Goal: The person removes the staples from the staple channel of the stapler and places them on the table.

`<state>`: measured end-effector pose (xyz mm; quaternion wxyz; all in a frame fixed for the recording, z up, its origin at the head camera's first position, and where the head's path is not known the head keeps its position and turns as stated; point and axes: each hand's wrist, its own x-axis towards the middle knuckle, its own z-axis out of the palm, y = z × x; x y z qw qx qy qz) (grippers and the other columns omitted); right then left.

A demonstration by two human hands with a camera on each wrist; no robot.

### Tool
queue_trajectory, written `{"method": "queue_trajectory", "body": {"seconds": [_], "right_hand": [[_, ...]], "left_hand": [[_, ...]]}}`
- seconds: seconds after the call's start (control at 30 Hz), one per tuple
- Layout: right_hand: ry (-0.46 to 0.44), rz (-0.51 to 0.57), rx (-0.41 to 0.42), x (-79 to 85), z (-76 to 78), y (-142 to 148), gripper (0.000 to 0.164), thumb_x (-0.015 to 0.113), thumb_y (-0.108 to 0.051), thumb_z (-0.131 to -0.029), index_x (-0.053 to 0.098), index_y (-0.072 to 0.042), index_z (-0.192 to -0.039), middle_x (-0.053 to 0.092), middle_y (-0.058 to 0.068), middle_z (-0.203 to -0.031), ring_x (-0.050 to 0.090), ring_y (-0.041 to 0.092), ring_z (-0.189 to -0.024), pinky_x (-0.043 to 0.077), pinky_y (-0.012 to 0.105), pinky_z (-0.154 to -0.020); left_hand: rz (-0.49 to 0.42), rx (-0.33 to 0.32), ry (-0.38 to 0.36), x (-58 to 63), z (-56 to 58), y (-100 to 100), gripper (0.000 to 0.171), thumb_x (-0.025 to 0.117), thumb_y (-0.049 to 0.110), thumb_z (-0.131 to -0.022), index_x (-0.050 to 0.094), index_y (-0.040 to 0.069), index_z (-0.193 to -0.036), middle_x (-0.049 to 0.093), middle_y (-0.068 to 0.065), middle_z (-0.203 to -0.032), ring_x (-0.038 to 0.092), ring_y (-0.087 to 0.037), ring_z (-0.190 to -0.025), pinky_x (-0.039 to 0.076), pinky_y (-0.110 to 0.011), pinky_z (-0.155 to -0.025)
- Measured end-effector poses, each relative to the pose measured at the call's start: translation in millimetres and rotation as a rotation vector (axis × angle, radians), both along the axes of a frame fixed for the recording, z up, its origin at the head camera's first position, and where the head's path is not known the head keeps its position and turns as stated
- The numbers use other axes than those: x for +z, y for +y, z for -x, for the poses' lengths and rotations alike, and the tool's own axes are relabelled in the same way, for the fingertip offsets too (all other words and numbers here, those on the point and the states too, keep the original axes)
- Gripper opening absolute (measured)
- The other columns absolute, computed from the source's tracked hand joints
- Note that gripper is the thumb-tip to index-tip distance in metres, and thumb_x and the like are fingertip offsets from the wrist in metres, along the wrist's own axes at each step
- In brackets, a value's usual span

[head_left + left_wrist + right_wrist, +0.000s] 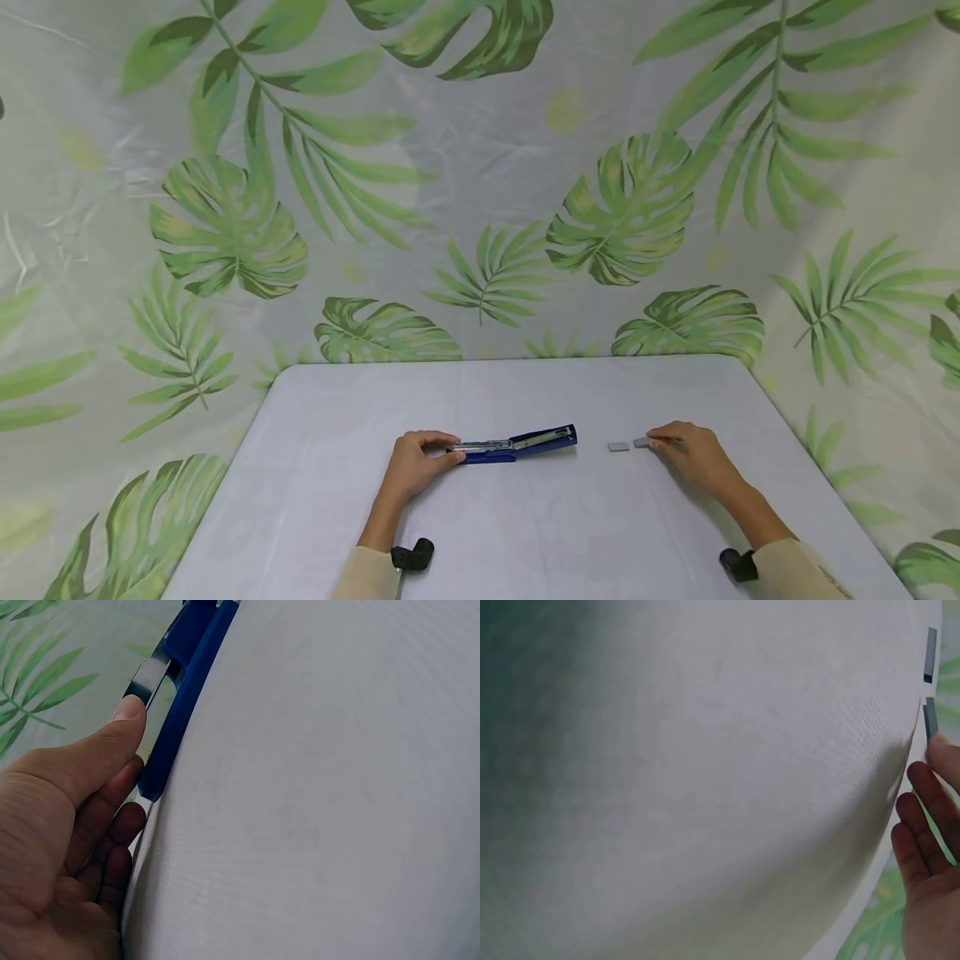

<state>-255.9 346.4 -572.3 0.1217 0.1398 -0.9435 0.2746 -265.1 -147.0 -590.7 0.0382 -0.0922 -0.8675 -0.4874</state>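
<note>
A blue stapler (487, 457) lies on the white table with its top swung far open to the right, baring the metal staple channel. My left hand (414, 467) grips its left end between thumb and fingers; the left wrist view shows the thumb (129, 712) against the metal part beside the blue base (184, 712). Over on the right, my right hand (693, 458) pinches a small grey strip of staples (641, 442). A second grey staple strip (618, 447) lies flat on the table just left of it, apart from the stapler. Both strips show at the edge of the right wrist view.
The white-covered table (525, 533) has rounded far corners. Behind it hangs a leaf-patterned curtain (495, 167), close to the table's far edge. A black wrist camera (414, 555) sits on the left forearm, another black camera (738, 565) on the right.
</note>
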Motion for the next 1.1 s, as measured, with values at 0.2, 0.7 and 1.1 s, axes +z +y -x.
{"method": "queue_trajectory", "body": {"seconds": [0.2, 0.7, 1.1], "right_hand": [[0.018, -0.052, 0.017, -2.4, 4.3, -1.6, 0.016, 0.078, -0.010, -0.090, 0.080, -0.006, -0.105, 0.078, 0.009, -0.103, 0.070, 0.038, -0.102, 0.054, 0.055, -0.090], [0.037, -0.152, 0.057, -3.1, 0.7, -3.3, 0.015, 0.079, -0.006, -0.088, 0.080, -0.006, -0.103, 0.073, 0.006, -0.099, 0.070, 0.032, -0.096, 0.057, 0.049, -0.083], [-0.109, -0.133, 0.046, -2.3, -6.7, -3.1, 0.039, 0.075, -0.016, -0.094, 0.067, 0.002, -0.128, 0.070, 0.021, -0.123, 0.063, 0.044, -0.119, 0.049, 0.060, -0.100]], "left_hand": [[0.011, -0.004, 0.009, -0.1, 0.4, -1.3, 0.023, 0.088, 0.040, -0.081, 0.082, 0.028, -0.100, 0.078, 0.013, -0.092, 0.072, -0.012, -0.100, 0.055, -0.040, -0.094], [0.006, 0.006, -0.020, 0.1, -1.2, -2.2, 0.023, 0.090, 0.037, -0.080, 0.082, 0.027, -0.099, 0.079, 0.011, -0.094, 0.072, -0.012, -0.099, 0.054, -0.037, -0.092], [0.009, -0.039, -0.003, -2.3, 1.8, -5.1, 0.034, 0.088, 0.040, -0.082, 0.080, 0.025, -0.111, 0.078, 0.009, -0.106, 0.071, -0.016, -0.108, 0.053, -0.045, -0.098]]}}
